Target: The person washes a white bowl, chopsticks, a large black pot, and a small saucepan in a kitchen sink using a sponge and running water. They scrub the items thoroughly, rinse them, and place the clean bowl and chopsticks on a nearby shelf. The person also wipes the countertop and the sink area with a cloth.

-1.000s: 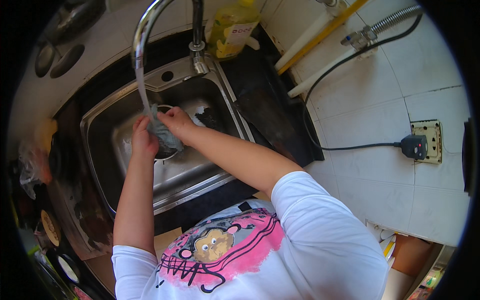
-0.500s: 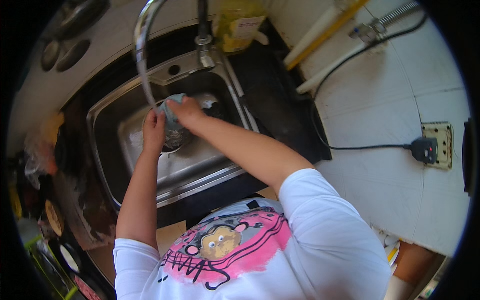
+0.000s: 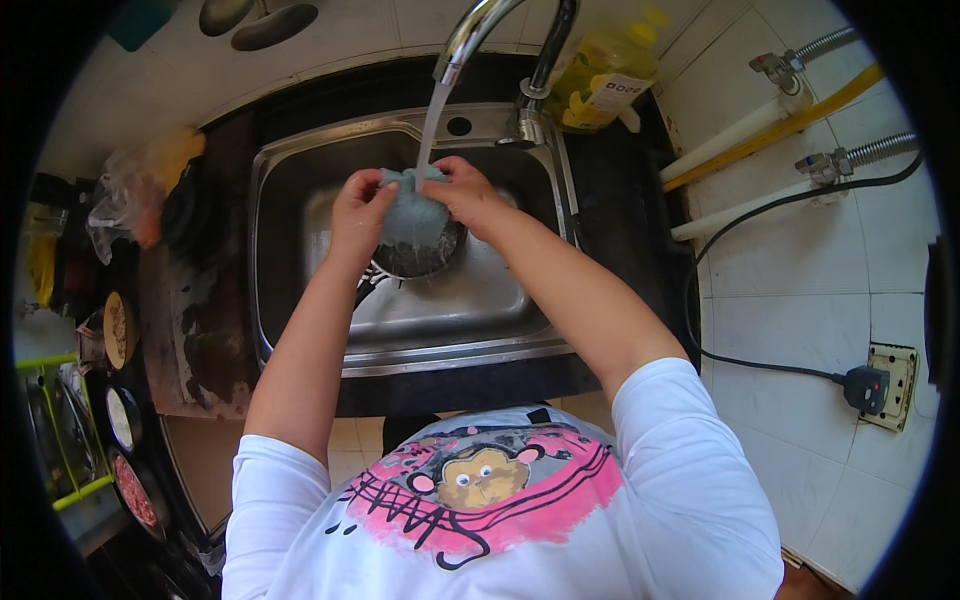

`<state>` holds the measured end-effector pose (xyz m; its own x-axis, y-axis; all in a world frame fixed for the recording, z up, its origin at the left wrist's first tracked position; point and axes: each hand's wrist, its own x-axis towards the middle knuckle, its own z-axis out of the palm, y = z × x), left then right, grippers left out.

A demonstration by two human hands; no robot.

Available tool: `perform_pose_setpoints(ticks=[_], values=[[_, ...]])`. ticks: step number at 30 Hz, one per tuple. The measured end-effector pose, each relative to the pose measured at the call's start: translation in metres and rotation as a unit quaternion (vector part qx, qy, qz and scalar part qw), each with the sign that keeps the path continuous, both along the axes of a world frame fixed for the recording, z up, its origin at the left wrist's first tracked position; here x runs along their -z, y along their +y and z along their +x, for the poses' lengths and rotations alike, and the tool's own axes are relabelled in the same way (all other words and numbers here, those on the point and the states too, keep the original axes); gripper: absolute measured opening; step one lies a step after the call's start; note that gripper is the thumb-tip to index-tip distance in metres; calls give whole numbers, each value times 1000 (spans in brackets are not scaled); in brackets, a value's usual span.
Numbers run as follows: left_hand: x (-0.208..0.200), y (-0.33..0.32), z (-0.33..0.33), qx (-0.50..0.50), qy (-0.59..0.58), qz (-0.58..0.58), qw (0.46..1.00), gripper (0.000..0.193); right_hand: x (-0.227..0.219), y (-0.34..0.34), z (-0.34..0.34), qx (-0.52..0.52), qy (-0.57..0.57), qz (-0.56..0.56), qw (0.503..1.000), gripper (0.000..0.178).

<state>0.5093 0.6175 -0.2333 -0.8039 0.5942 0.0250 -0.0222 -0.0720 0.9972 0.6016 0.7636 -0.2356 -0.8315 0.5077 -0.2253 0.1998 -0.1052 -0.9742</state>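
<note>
A wet grey-blue cloth [image 3: 415, 212] is stretched between my two hands under the running faucet [image 3: 462, 50]. My left hand [image 3: 358, 215] pinches its left corner, and my right hand [image 3: 465, 195] grips the right one. Water [image 3: 433, 130] pours onto the cloth's top edge and drips off below. Under the cloth, a round dark pan or bowl [image 3: 415, 262] with a light rim sits in the steel sink [image 3: 470, 315]. The cloth and my hands hide much of it, and a dark handle-like part sticks out at its lower left.
A bottle of yellow liquid [image 3: 605, 85] stands behind the sink at the right. A black cable [image 3: 760, 362] runs down the tiled wall to a plug in a socket [image 3: 890, 385]. Plastic bags [image 3: 145, 190] and a green rack [image 3: 65, 430] are at the left.
The cloth, bunched before, now hangs spread between both hands. My right hand has drawn back to its corner. The view has shifted, so the sink appears more upright and further right.
</note>
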Motion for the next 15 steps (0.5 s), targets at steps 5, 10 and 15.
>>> perform_pose_setpoints(ticks=[5, 10, 15], values=[[-18, 8, 9, -34, -165, -75, 983, 17, 26, -9, -10, 108, -59, 254, 959, 37], [-26, 9, 18, -37, -276, -41, 960, 21, -1, -30, -1, -23, -28, -45, 998, 24], [-16, 9, 17, 12, -152, -52, 987, 22, 7, -22, 0, 0, 33, -173, 984, 20]])
